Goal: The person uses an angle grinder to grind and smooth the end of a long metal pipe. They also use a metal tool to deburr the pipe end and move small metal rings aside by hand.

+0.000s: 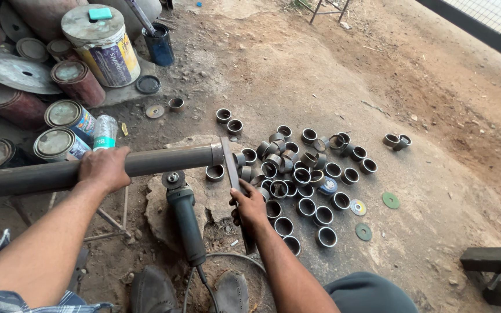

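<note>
Steel pipe (88, 169): laid horizontally, gripped from above by the left hand (104, 168). Flat metal strip (234, 179): held against the pipe's open end, clasped low down by the right hand (249, 207). Angle grinder (185, 214): lying below, seemingly untouched. Cut rings (305, 174): heaped just beyond.

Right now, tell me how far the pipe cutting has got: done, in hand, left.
Done: many short cut rings lie heaped on the dirt floor.

In hand: the left hand grips the long pipe, and the right hand holds a flat metal strip against the pipe's end.

The angle grinder lies idle on the ground.

Left: a long stretch of the pipe remains uncut.
</note>
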